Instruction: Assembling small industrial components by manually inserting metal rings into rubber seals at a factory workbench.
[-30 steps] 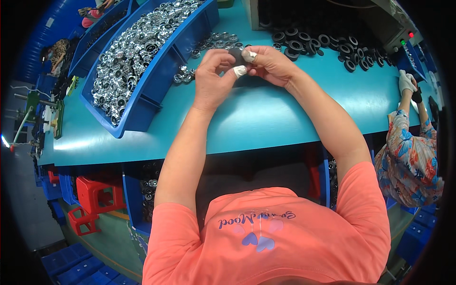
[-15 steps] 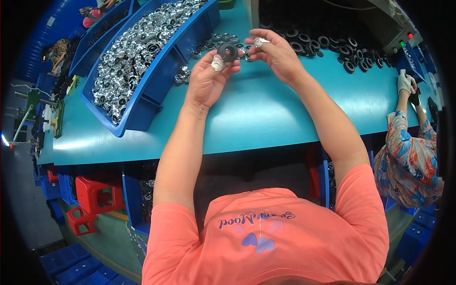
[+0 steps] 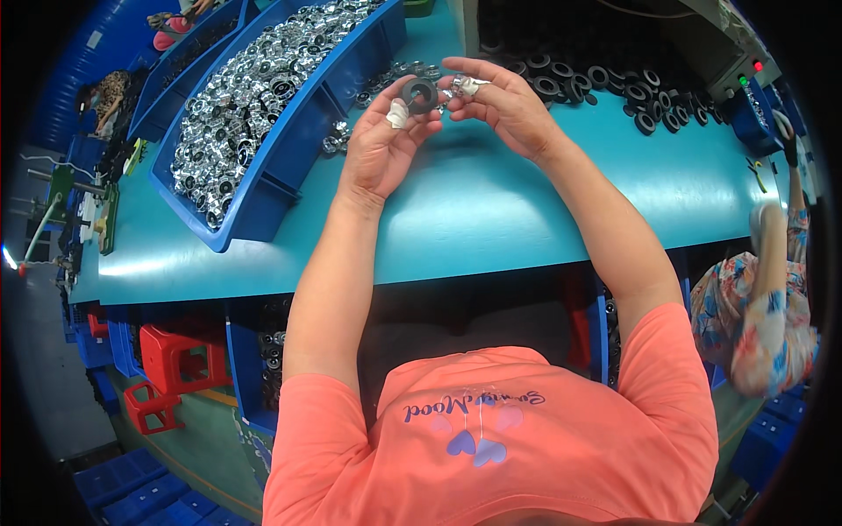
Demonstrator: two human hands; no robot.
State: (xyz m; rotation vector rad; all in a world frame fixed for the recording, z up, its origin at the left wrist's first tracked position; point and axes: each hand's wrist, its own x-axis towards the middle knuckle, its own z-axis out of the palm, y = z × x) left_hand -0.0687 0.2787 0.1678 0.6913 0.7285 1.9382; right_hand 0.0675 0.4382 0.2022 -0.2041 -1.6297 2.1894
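Note:
Between the thumb and fingers of my left hand (image 3: 382, 147) is a black ring (image 3: 410, 93), its flat face turned up. My right hand (image 3: 510, 112) pinches a small shiny silver round part (image 3: 457, 87) close to the ring's right side; whether the two touch, I cannot tell. White tape wraps a finger on each hand. Just beyond my hands, several more silver parts (image 3: 410, 68) lie loose on the teal table (image 3: 474, 210).
A long blue bin (image 3: 263, 206) full of silver parts stands on the left. Black rings (image 3: 645, 118) are heaped at the back right, beside a grey box (image 3: 732, 74) with lit lamps. A co-worker in a flowered sleeve (image 3: 763, 337) sits at the right.
My right hand has moved slightly left, and a silver part now shows in its fingers beside the ring. My left hand stays nearly still. The co-worker's gloved hand has drawn back from the table.

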